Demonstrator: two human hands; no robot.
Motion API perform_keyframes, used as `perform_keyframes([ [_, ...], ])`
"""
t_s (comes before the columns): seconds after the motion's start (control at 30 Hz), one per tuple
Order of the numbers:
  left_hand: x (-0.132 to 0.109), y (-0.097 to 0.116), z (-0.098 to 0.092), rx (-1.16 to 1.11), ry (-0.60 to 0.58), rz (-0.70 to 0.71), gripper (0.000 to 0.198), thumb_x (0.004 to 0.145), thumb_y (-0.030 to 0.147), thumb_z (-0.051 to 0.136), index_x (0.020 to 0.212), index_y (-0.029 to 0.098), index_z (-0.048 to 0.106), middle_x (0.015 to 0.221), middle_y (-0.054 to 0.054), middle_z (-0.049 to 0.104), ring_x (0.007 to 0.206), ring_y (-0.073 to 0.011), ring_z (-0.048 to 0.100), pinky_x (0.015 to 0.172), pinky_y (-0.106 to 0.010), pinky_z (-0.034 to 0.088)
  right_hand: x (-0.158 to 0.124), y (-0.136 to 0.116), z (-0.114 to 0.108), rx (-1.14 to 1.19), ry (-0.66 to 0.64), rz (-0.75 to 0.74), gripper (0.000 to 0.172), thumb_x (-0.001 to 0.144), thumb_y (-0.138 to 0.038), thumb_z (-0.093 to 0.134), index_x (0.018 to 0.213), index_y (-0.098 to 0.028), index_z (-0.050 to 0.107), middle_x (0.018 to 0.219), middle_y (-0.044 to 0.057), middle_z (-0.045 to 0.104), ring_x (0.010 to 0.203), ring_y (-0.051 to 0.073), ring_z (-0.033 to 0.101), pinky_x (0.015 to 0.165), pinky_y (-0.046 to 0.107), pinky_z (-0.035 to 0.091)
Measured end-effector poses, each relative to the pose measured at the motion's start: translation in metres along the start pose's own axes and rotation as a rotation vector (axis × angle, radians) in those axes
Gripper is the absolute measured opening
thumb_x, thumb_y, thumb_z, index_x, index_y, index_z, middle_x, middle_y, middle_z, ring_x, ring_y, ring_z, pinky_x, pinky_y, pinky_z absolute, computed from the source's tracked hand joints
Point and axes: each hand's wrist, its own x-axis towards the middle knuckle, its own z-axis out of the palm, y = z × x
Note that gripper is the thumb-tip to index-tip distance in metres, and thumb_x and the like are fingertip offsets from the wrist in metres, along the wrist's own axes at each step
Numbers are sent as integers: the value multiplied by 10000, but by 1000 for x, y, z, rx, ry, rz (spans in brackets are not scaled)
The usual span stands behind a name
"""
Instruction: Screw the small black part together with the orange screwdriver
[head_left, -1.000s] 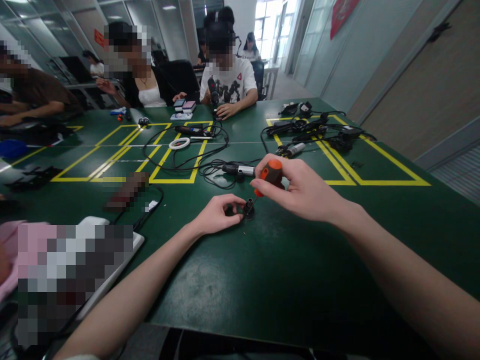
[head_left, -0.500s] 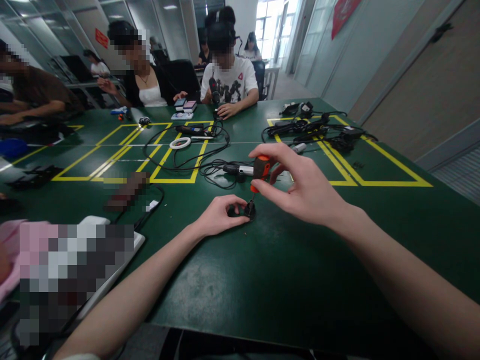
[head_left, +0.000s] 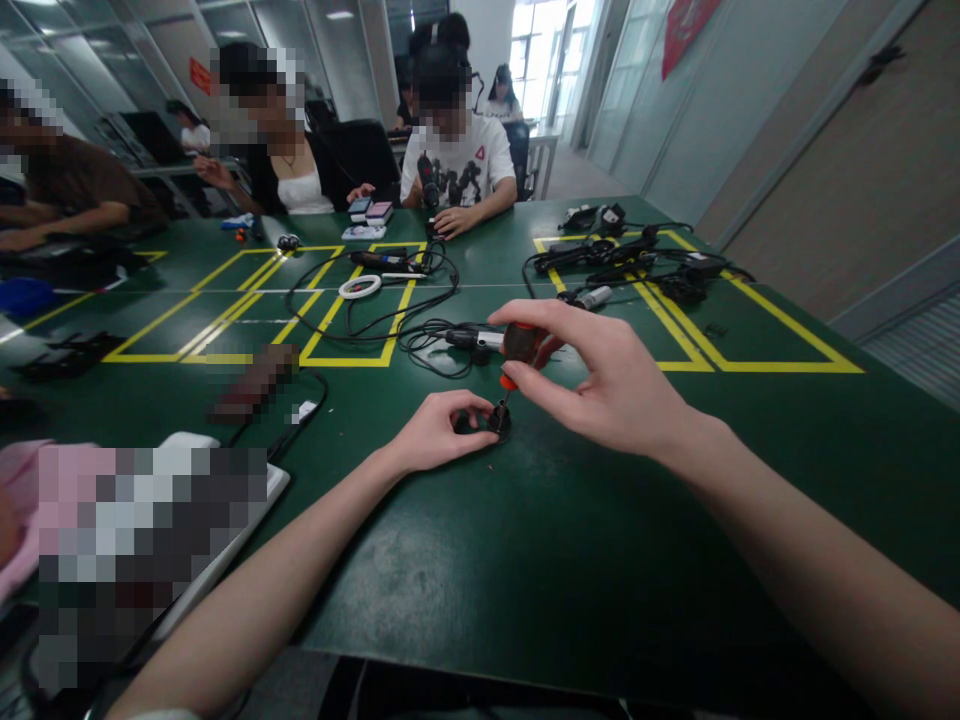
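My right hand [head_left: 592,370] grips a short orange and dark screwdriver [head_left: 519,345] by its handle, fingertips around it. The screwdriver's thin shaft points down into a small round black part [head_left: 499,422] on the green table [head_left: 480,560]. With thumb and fingers, my left hand [head_left: 442,430] pinches that black part at its left side and rests low over the tabletop. What exactly the black part is, and where the screwdriver's tip sits inside it, I cannot make out.
Coiled black cables [head_left: 435,345] lie just beyond my hands, near a white tape ring [head_left: 360,287]. More cables [head_left: 637,260] are heaped at the back right. A white device [head_left: 270,490], partly blurred out, lies at the left. Across the table, a person [head_left: 461,170] holds a dark power tool.
My right hand has turned the screwdriver's handle a little, and its fingers have shifted slightly left and down. The left hand and the black part stay in place.
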Motion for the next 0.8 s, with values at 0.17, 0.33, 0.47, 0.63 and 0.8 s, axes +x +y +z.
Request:
perform_keyframes([
  [0.17,0,-2,0,7,2,25,354,797,370,783,1053,125,767,821,-21,695,672,-101,530,638,-234,404,1,3,1,-3,121,-61,245,977,-244,649,1206,-240,738,1063,74,716,871,200,685,738,337,602],
  [0.33,0,-2,0,8,-4,34,344,810,360,763,1056,120,764,827,-24,696,676,-100,529,637,-233,399,0,3,6,75,159,-55,390,937,-161,648,1318,-240,675,1089,69,729,913,206,691,735,328,613],
  [0.47,0,-2,0,12,-12,33,348,805,359,768,1065,127,763,836,-25,702,674,-100,531,635,-233,401,0,3,8,117,162,-34,349,928,-114,608,1253,-217,684,1095,63,750,875,188,709,753,318,613],
  [0.63,0,-2,0,21,-9,38,331,804,359,775,1047,134,760,831,-20,698,678,-101,538,644,-236,408,2,2,5,97,172,-93,207,951,-189,652,1131,-227,747,1062,74,751,914,212,696,754,343,602],
  [0.8,0,-2,0,13,-10,36,319,806,348,773,1046,138,759,840,-21,707,678,-100,543,644,-235,413,2,0,3,80,183,-80,290,950,-130,625,1186,-238,752,1059,67,764,916,205,700,776,341,598],
])
